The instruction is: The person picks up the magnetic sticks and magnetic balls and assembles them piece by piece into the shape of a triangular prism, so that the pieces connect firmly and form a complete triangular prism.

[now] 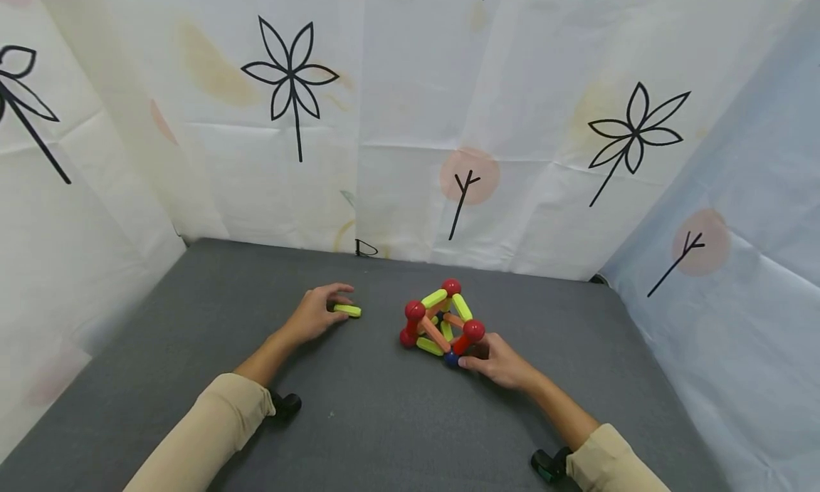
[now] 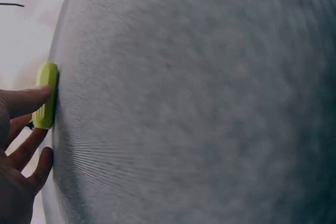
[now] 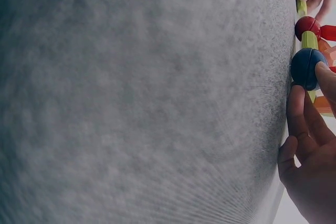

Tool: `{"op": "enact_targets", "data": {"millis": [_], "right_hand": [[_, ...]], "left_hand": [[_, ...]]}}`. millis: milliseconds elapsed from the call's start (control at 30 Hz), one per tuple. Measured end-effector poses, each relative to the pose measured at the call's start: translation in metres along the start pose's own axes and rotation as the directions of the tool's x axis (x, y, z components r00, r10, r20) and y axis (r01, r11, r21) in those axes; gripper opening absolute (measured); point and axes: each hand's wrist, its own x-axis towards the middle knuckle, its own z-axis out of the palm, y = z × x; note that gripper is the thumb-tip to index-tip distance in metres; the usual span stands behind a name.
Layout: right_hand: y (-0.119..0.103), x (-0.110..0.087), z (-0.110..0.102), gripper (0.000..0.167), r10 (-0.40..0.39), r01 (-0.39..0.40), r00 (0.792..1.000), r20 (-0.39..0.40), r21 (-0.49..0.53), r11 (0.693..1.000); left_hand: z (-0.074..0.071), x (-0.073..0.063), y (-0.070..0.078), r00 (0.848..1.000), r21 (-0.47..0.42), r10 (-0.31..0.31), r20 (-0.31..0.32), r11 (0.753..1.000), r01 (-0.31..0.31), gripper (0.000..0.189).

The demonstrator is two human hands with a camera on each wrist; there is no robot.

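Observation:
My left hand (image 1: 312,314) pinches a yellow-green toy building rod (image 1: 348,310) low over the table, left of a ball-and-rod model. In the left wrist view the thumb lies across that rod (image 2: 47,95), with fingers on its far side. The model (image 1: 434,342) is a box-like frame of red and blue balls joined by yellow-green, orange and red rods. My right hand (image 1: 502,362) grips its near right corner, thumb at a blue ball (image 1: 451,359). The right wrist view shows the thumb and fingertips on the blue ball (image 3: 307,69); the palm side is partly hidden.
A dark grey table (image 1: 384,421) spreads under both arms. White patterned curtains (image 1: 410,122) hang behind it and along both sides. A black wrist device (image 1: 286,405) sits by the left cuff, another (image 1: 551,465) by the right.

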Motion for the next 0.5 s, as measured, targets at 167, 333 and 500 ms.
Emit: {"op": "enact_targets", "data": {"millis": [167,333,500], "right_hand": [[0.0,0.001,0.0,0.035,-0.001,0.001,1.0,-0.006,-0.008,1.0],[0.001,0.001,0.0,0.034,-0.036,0.036,0.999,-0.001,0.001,0.999],[0.002,0.001,0.0,0.032,-0.054,0.054,0.999,0.0,-0.008,0.998]], "left_hand": [[0.007,0.003,0.013,0.993,-0.057,0.03,-0.118,0.998,-0.037,0.043],[0.012,0.007,0.058,0.955,-0.161,0.165,-0.244,0.965,-0.208,0.046],[0.025,0.007,0.112,0.897,-0.181,0.382,-0.221,0.888,-0.423,0.047]]}}
